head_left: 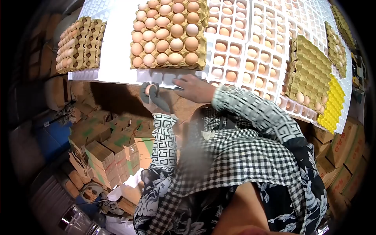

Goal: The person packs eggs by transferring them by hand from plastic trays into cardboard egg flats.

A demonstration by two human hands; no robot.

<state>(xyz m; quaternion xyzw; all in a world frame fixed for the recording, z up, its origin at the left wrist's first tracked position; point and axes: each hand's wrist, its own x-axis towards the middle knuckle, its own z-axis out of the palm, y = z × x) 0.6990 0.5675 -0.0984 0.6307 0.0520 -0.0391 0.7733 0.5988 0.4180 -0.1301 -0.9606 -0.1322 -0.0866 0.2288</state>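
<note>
My left hand (155, 100), in a grey glove, is at the table's front edge with its fingers curled round an egg (149, 89), which is partly hidden. My right hand (194, 88) is bare. Its fingers stretch left and lie at the front edge of a white plastic egg tray (169, 79); the thumb cannot be made out. Just beyond both hands stands a stack of brown pulp egg trays (205, 47), the top one full of brown eggs. This stack covers the rear of the white tray, whose visible front cells hold no eggs.
White trays of eggs (246, 49) spread to the right. Another pulp tray stack (91, 45) stands at the left. Further right are a mostly bare pulp tray stack (309, 66) and yellow trays (332, 105). Cardboard boxes (103, 156) lie below the table.
</note>
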